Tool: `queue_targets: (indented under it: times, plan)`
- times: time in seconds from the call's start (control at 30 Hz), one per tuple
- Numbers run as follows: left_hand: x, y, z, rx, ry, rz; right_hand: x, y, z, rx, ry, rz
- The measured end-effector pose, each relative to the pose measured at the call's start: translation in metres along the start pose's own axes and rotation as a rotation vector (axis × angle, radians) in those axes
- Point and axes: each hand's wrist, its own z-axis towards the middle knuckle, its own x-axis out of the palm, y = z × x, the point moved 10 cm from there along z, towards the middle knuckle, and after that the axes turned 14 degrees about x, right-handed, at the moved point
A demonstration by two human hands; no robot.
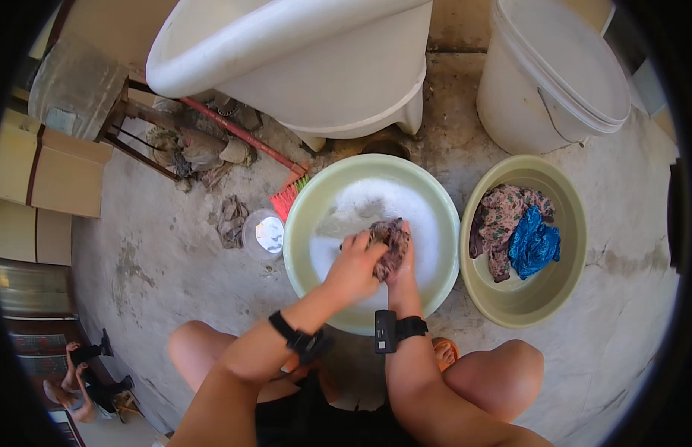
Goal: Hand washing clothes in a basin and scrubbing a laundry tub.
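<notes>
A round pale green plastic basin [301, 285] with sudsy water [379, 193] stands on the floor before me. Over it, a bunched, wet, dark patterned cloth [393, 251] is between my hands. My left hand [354, 268] grips the cloth's left side with bent fingers. On the cloth's right side is my right hand [404, 262], its fingers partly hidden behind the fabric. Close by on the right, a second green basin [524, 310] holds a pink-brown patterned garment [505, 212] and a blue patterned cloth [533, 243]. Both my wrists wear black straps with small devices.
Behind the basin stands a large white tub [334, 84]; a lidded white bucket [524, 95] is at the back right. Left of the basin are a red-bristled broom [284, 198], a clear plastic container [263, 234] and a crumpled rag [232, 220]. A person [77, 391] sits far left.
</notes>
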Motion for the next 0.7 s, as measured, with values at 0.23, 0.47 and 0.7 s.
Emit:
queue_targets:
  times: [0.23,0.47,0.7]
  plan:
    - [-0.027,0.01,0.02,-0.138,-0.228,-0.156,0.013,-0.005,0.025,-0.107,0.128,0.079]
    - [-0.006,0.076,0.016,-0.376,-0.434,-0.482,0.007,0.018,0.018,-0.37,-0.26,-0.239]
    - [0.03,0.127,-0.006,-0.723,-0.356,-1.127,-0.001,0.033,0.008,-0.577,-0.573,-0.676]
